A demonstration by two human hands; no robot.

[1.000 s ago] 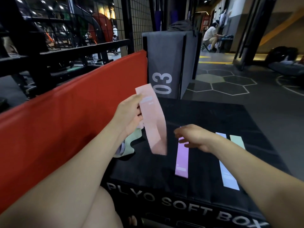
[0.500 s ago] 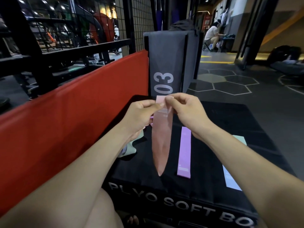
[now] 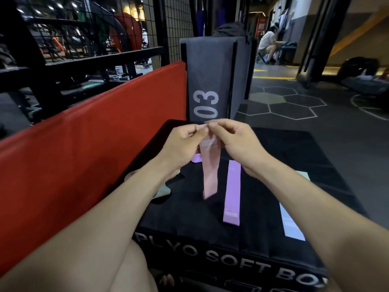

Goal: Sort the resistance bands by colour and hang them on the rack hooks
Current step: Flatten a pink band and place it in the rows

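Observation:
A pink resistance band (image 3: 210, 173) hangs down above the black plyo soft box (image 3: 273, 157). My left hand (image 3: 185, 144) and my right hand (image 3: 233, 140) both pinch its top end, fingertips close together. On the box lie a purple band (image 3: 232, 192), a light blue band (image 3: 291, 224) partly under my right forearm, and a mint green band (image 3: 304, 175) at the right. Another purple band (image 3: 196, 158) peeks out behind the pink one. A pale green band (image 3: 163, 191) lies at the box's left edge, half hidden by my left arm.
A red padded box (image 3: 84, 144) runs along the left. A grey box marked 03 (image 3: 210, 81) stands upright behind the black box. A black metal rack with wire mesh (image 3: 105, 57) rises behind the red pad. A person sits far back on the gym floor (image 3: 336, 133).
My right hand came up from the box and took the top of the pink band beside my left hand. The band now hangs straight down between both hands.

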